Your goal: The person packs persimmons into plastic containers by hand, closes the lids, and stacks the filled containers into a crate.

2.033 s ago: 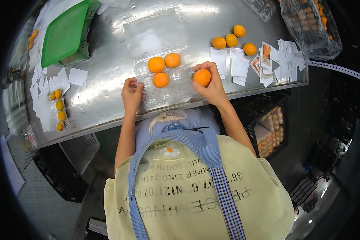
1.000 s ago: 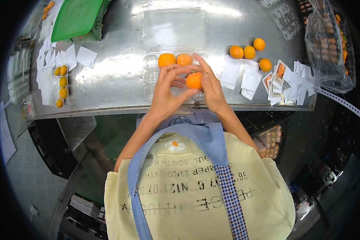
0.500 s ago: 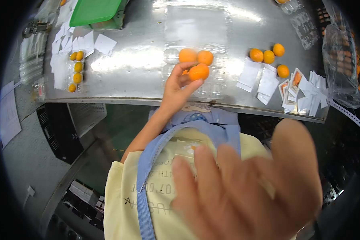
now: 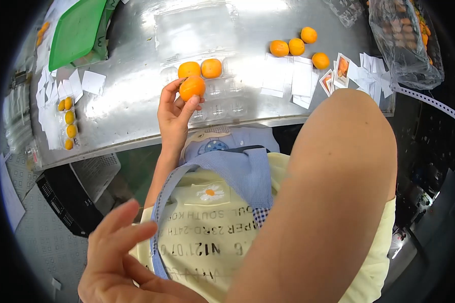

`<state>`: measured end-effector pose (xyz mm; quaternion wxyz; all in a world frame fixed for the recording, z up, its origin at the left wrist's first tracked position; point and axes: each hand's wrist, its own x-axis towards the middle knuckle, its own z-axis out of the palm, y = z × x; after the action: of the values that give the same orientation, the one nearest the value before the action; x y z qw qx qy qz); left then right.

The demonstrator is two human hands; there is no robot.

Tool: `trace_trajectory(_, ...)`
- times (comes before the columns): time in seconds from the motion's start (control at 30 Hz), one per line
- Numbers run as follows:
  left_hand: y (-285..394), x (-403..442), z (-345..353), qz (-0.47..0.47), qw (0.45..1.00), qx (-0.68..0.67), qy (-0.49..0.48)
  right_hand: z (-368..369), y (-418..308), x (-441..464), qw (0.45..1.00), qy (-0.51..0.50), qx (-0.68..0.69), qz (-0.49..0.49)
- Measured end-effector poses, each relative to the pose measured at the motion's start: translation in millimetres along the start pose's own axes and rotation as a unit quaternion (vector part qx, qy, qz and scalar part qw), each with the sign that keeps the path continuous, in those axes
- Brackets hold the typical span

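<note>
My left hand [image 4: 174, 113] is closed around an orange mandarin [image 4: 192, 89] above the near left part of a clear plastic clamshell tray [image 4: 225, 88]. Just beyond it, two more mandarins, one on the left [image 4: 188, 69] and one on the right [image 4: 211, 68], sit in the tray's back row. Its transparent lid [image 4: 192, 30] lies folded open on the far side. Close to the camera, my right hand [image 4: 121, 267] is raised at the lower left with its fingers apart and nothing in them. The bent right forearm crosses much of the lower right view.
Several loose mandarins [image 4: 297, 47] lie right of the tray, near white paper slips [image 4: 302, 83] and picture cards [image 4: 342, 68]. A bagged crate of fruit [image 4: 407, 45] stands far right. At left are a green-lidded box [image 4: 78, 33] and small yellow fruits [image 4: 70, 117] in a narrow pack.
My right hand has swung from the lower right to the lower left, bringing its elbow into view. The camera view has turned; my left hand still holds the mandarin.
</note>
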<state>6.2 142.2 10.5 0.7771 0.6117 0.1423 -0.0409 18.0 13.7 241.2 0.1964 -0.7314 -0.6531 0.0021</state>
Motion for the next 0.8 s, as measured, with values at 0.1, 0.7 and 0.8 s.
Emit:
trace_trajectory(0.1, -4, 0, -1, 0.001, 1.0, -0.013, -0.005, -4, -1, -3, 1.0, 0.01, -0.026, 0.004)
trace_trajectory(0.7, 8, -1, 0, 0.051, 0.998, -0.018, -0.031, 137, 119, -55, 0.893, 0.032, 0.143, 0.426)
trace_trajectory(0.8, 7, -1, 1, 0.035, 0.999, 0.029, -0.03, 157, 115, -49, 0.867, 0.04, 0.186, 0.461)
